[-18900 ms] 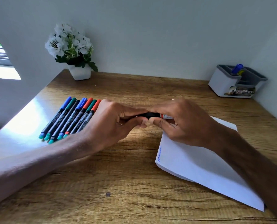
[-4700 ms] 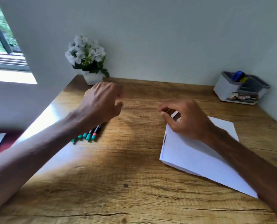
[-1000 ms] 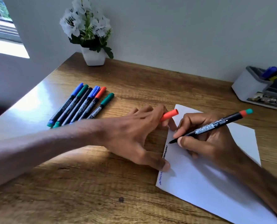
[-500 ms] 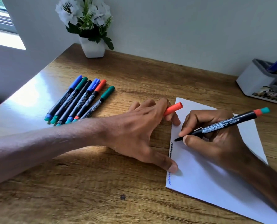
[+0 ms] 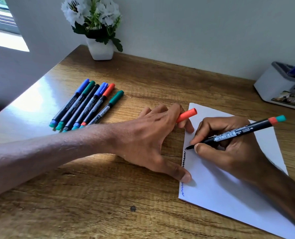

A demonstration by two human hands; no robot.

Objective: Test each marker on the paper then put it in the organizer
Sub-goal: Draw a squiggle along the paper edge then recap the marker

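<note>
My right hand grips an uncapped black-barrelled marker with a red and teal end, its tip touching the left edge of the white paper. A dark zigzag line runs down that edge, with a blue squiggle below it. My left hand lies flat, thumb pressing the paper's edge, and holds the marker's red cap between its fingers. Several capped markers lie in a row on the desk to the left. The white and grey organizer stands at the far right with a blue marker in it.
A white pot of white flowers stands at the back against the wall. The wooden desk ends at the wall behind and on the right. A window sits at the upper left.
Since a second ago the marker tip has moved up along the paper's edge, lengthening the dark zigzag. The left hand has kept holding the paper and cap. The view has shifted slightly.
</note>
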